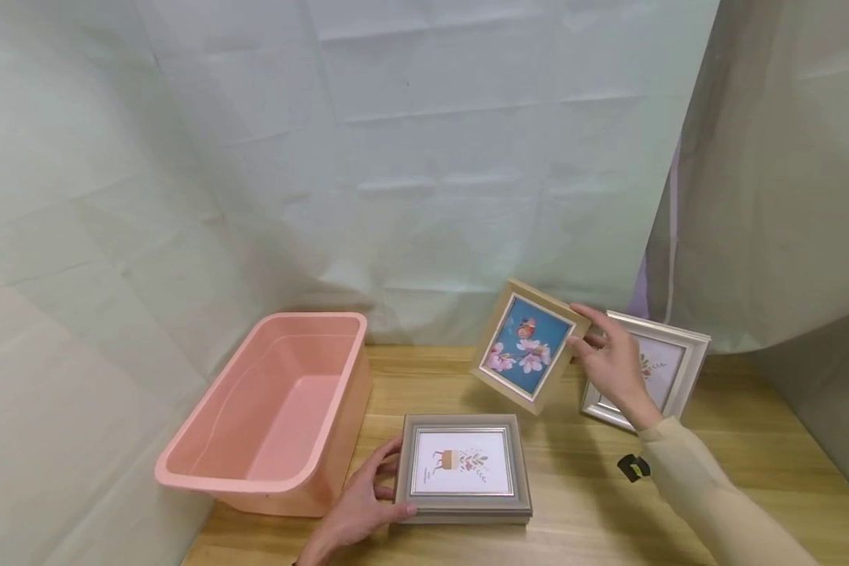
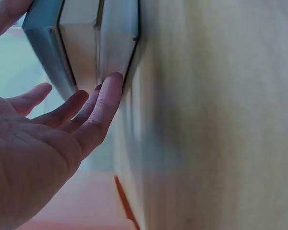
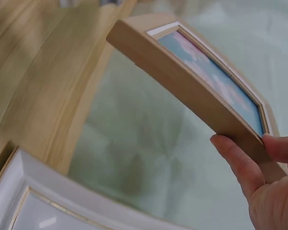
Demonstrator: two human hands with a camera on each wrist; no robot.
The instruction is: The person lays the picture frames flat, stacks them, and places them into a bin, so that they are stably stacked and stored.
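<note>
My right hand (image 1: 614, 365) pinches the right edge of a tan frame (image 1: 495, 338) with a bird-and-blossom picture, tilted and raised above the table. In the right wrist view, thumb and fingers of that hand (image 3: 273, 191) grip the corner of the tan frame (image 3: 182, 91). A grey frame (image 1: 467, 507) with a plant picture lies flat on top of a stack at front centre. My left hand (image 1: 361, 503) rests against the stack's left side, thumb on its near corner. In the left wrist view, the fingertips of the hand (image 2: 38, 148) touch the stacked frames (image 2: 79, 48).
A pink basin (image 1: 354, 409) stands on the left of the wooden table (image 1: 566, 487). Behind my right hand, a silver-white frame (image 1: 689, 369) leans upright. A small black object (image 1: 633, 468) lies beside my right sleeve. Pale cloth (image 1: 431, 196) hangs behind the table.
</note>
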